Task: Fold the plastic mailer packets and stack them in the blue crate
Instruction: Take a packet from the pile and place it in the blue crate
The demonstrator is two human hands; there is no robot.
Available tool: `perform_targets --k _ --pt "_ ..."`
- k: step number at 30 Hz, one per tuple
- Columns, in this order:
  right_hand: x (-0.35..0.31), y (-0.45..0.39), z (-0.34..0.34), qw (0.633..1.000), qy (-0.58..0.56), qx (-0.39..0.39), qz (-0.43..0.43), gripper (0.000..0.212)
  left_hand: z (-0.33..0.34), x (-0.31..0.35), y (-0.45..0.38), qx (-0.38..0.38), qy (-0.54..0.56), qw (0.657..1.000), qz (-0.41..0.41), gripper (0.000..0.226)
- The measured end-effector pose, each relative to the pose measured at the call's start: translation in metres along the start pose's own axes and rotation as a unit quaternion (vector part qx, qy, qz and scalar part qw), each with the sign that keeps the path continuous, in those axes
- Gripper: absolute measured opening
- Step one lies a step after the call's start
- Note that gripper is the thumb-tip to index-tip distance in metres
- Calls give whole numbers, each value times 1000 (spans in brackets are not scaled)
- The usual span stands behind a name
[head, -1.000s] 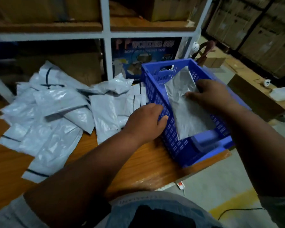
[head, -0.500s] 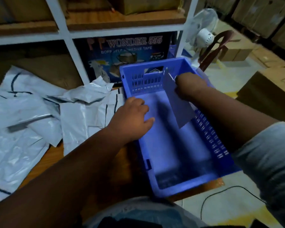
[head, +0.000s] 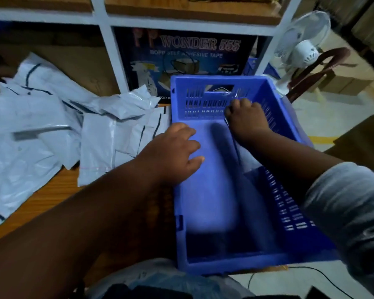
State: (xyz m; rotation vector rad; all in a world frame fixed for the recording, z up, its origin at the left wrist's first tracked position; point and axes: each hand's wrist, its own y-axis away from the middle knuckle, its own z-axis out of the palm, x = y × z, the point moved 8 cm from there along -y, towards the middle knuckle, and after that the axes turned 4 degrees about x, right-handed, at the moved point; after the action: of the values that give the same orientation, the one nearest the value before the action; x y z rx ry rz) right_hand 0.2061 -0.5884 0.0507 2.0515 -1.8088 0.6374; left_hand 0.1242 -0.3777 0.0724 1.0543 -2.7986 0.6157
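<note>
Many packets: loose white plastic mailer packets [head: 37, 134] are lying heaped across the left half of the frame on the wooden table [head: 52, 195], some showing dark stripe edges; no print on them is reading clearly.
Box lettering: a dark blue box [head: 186, 59] is sitting under the white shelf frame [head: 115, 59] at upper centre, reading "WONDER 555" and beneath it "BOPP SELF ADHESIVE TAPE".
Left hand: the left hand [head: 173, 156] is resting at frame centre on the left rim of the blue crate [head: 207, 264], fingers curling loosely over the edge and thumb pointing into the crate.
Right hand: the right hand [head: 246, 119] is reaching inside the crate near its far wall, fingers curling round the top of a folded packet [head: 246, 165].
Folded packet: it is standing on edge along the crate's right wall, looking bluish in the dim light.
Upper right: a white fan [head: 304, 50] and a dark chair [head: 320, 65] are standing beyond the crate.
Change: half a second ago the right hand was holding the packet above the crate; now it is lowering it against the right wall, deeper inside, while the left hand is staying on the rim.
</note>
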Motion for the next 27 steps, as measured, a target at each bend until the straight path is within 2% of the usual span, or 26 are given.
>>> perform_targets --k 1,3,6,7,8,9,10,11,12,13,15,19,21,25,27 --pt "-13 1 5 997 46 -9 -68 51 0 -1 0 -1 -1 1000 -1 58" --pt "-34 12 31 977 95 -84 -171 53 0 0 1 0 0 1000 -4 58" --pt "-39 17 75 934 224 -147 -237 51 0 0 3 -6 -1 1000 -17 61" --pt "-33 19 77 937 222 -146 -226 51 0 0 3 -10 -2 1000 -19 61" --pt "-23 18 71 976 98 -135 -141 51 0 -1 3 -12 -3 1000 -19 62" --pt "-11 19 73 991 -48 -116 -43 53 0 -1 3 -15 -4 1000 -18 62" --pt "1 20 70 985 -130 -112 20 54 0 0 3 -19 -3 1000 -18 63" --pt "-1 19 72 989 -55 -134 -40 52 0 1 3 -23 1 1000 -22 63" --pt "-8 26 71 973 73 -165 -143 51 0 0 4 -28 6 999 -27 64" --pt "-9 26 74 961 125 -180 -171 51 0 0 3 -35 12 999 -31 66" --pt "-10 24 64 970 78 -182 -143 53 -2 -1 3 -51 27 998 -37 69" --pt "-14 10 5 993 -19 -72 -91 51 -18 -9 7 -28 63 996 -50 67" --pt "-12 11 -30 996 -54 -27 -68 43 -33 -15 13 -1 79 995 -63 64" --pt "-19 21 -105 990 -108 79 -48 26 -67 -38 31 -15 80 992 -94 56" --pt "-19 27 -117 989 -122 85 -28 27 -78 -53 43 -31 79 990 -113 54"
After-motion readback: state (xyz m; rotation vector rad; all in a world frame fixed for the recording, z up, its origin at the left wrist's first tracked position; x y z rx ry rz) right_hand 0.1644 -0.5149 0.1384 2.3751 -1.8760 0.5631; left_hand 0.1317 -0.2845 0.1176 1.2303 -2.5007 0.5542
